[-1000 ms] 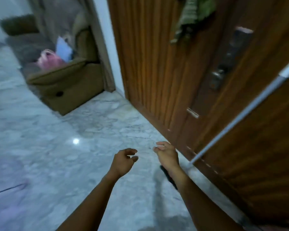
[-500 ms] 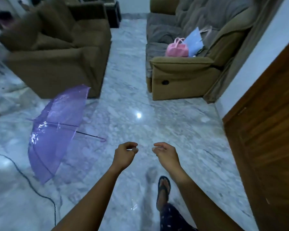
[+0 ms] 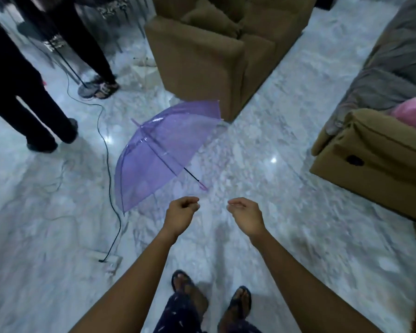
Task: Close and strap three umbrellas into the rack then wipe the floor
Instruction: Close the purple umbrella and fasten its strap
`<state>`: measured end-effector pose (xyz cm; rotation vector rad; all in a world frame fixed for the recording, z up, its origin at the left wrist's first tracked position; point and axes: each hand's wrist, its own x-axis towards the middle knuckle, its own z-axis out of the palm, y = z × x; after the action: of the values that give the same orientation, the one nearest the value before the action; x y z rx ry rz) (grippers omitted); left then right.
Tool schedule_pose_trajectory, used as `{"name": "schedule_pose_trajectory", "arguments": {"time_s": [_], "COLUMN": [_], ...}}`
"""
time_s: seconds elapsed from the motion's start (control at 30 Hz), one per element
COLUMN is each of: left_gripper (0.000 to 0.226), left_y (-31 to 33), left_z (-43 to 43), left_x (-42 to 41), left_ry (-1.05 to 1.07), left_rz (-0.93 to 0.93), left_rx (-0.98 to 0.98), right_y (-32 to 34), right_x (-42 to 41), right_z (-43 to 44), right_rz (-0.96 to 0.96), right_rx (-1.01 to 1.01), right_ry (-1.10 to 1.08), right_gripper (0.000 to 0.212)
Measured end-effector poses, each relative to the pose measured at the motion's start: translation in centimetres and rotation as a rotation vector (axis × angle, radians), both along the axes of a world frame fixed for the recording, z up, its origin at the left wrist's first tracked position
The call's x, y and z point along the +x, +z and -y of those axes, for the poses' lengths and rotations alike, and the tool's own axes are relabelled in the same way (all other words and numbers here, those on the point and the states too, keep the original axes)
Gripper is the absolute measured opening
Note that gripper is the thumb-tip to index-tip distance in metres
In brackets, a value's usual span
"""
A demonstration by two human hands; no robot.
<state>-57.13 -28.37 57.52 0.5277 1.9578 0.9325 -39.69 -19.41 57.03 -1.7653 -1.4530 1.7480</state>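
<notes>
An open, see-through purple umbrella [image 3: 163, 150] lies on its side on the marble floor [image 3: 262, 150], its pink handle pointing toward me. My left hand [image 3: 181, 213] hangs just below that handle, fingers loosely curled, holding nothing. My right hand [image 3: 246, 213] is level with it a little to the right, also loosely curled and empty. Neither hand touches the umbrella. No rack or other umbrella is in view.
A brown armchair [image 3: 214, 49] stands behind the umbrella and a brown sofa [image 3: 375, 155] with a pink bag [image 3: 413, 114] at the right. Legs of people [image 3: 34, 111] stand at the left. A black cable [image 3: 108, 169] runs across the floor to a plug near my feet.
My view has swung left from the wooden door to the room. The purple umbrella is now straight ahead and closer. Both hands stay raised and empty.
</notes>
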Motion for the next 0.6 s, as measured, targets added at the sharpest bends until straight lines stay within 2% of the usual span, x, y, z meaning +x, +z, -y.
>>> {"name": "schedule_pose_trajectory", "arguments": {"time_s": [0.17,0.3,0.43,0.53,0.6], "left_gripper": [0.012,0.019,0.023,0.017,0.022], "left_y": [-4.5,-10.5,-19.8,-29.0,-35.6], "left_z": [-3.5,-8.1,-14.0,-18.3,-21.1], "left_x": [-3.6,-5.7,-8.7,-11.7,-13.8], "left_ry": [0.059,0.080,0.147,0.266,0.338], "left_rz": [0.071,0.158,0.209,0.213,0.191], "left_rx": [-0.092,-0.161,-0.190,-0.180,-0.140], "right_y": [-3.3,-7.7,-17.4,-27.2,-34.2], "right_x": [-4.4,-7.7,-11.9,-15.7,-18.6], "right_z": [-5.1,-9.7,-15.5,-19.7,-22.3], "right_rz": [0.065,0.089,0.135,0.146,0.121], "right_rx": [-0.022,-0.042,-0.057,-0.043,0.001], "right_ry": [0.124,0.128,0.164,0.240,0.325], "right_gripper": [0.014,0.015,0.013,0.017,0.015]}}
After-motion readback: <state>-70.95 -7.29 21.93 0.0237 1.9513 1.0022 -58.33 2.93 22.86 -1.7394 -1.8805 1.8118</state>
